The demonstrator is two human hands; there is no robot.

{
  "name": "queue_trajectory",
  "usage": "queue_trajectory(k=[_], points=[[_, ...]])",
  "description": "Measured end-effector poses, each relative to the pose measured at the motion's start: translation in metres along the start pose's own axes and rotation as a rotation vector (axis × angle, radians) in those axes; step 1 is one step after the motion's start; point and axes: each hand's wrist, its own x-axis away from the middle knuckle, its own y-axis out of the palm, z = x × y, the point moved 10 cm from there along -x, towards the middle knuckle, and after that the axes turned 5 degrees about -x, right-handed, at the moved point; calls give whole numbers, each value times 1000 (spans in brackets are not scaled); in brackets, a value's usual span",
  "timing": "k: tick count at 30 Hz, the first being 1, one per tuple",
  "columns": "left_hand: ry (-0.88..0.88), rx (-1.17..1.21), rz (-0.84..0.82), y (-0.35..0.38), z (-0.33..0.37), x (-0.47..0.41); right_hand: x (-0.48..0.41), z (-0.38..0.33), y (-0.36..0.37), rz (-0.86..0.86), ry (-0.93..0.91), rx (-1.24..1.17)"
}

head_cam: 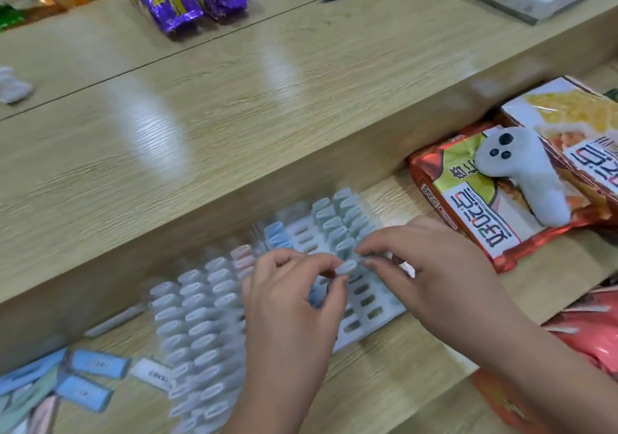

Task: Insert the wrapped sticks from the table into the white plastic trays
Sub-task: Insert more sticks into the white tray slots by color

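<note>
Left hand (294,306) and right hand (431,266) pinch one wrapped stick (346,268)

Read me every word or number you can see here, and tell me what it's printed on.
Nothing here reads with certainty.
purple packets: big yellow marks, perhaps "4"; unsure.
snack bag: bold dark print, upside down to the camera; not legible.
second snack bag: similar print, cut off at the edge; not legible.
wrapped sticks: small labels, too blurred to read.
</note>
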Motion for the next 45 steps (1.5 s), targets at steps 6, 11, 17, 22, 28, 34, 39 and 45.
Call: queue_trajectory(k=[6,11,17,22,28,34,39,45], points=[[12,-31,44,4,1,1,-2,-8,6,-21,-106,111],[6,-34,54,9,2,0,1,1,11,-67,-78,55],[104,-217,7,20,10,-1,3,-2,10,-59,-160,5],[128,-174,-17,17,6,6,5,-7,8,-41,-224,149],[198,-74,67,-30,-6,17,8,-27,3,60,-246,205],[56,-96,240,-111,-82,32,-1,-115,51,46,-289,-8],[-170,-106,353,-172,-168,70,-6,-206,138,-171,-373,-64],[-517,-243,289,-208,-275,123,-9,-246,240,-443,-261,135]])
